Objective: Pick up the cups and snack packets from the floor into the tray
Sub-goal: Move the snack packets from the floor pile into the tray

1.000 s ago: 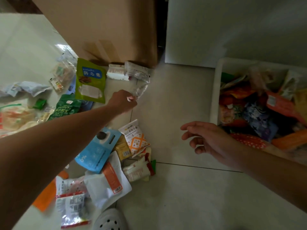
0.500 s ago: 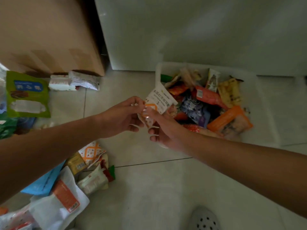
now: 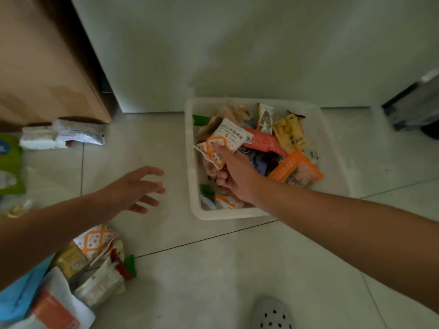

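The white-and-orange packet sat at the tip of the right hand, inside the rim of the white tray and above the heap of packets there, so the drop looked to need nothing more than a letting go. Its long axis ran slantwise, from the tray's near left wall up toward the far right, and it was tilted, not lying flat. The right hand pinched it by its lower left end, a fingertip on the printed face and the other fingers curled under. Whether the packet touched the heap below, I could not tell. The left hand hovered over bare tile just left of the tray, fingers spread and straight, holding nothing. What remained on the floor lay on that side: 1 pile of packets beside the left forearm, and 2 pale packets against the cardboard box, farther off. The left hand was plainly the nearer to both. I saw no cup.
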